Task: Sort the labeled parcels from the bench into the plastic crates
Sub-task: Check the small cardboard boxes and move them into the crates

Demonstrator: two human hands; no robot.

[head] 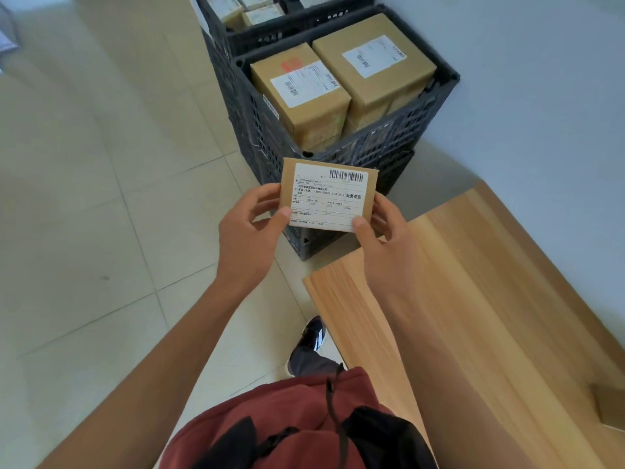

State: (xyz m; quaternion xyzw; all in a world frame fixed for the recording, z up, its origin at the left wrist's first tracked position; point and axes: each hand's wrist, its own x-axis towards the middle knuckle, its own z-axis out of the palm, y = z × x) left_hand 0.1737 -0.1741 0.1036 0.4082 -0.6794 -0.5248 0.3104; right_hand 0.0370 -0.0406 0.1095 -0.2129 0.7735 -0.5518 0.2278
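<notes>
Both hands' fingers [267, 194] pinch the small parcel [329, 194] by its side edges.

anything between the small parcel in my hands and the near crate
Nothing visible does. Left hand and right hand hold the small parcel just before the near crate, whose top two boxes already fill.

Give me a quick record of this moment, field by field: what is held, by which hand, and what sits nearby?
held item: small flat brown cardboard parcel with white barcode label, label facing up
left hand: pinches parcel's left edge
right hand: pinches parcel's right edge
near crate: dark grey perforated plastic crate, holding two large brown labelled boxes
far crate: holds smaller boxes
bench: light wooden bench, at right
</notes>
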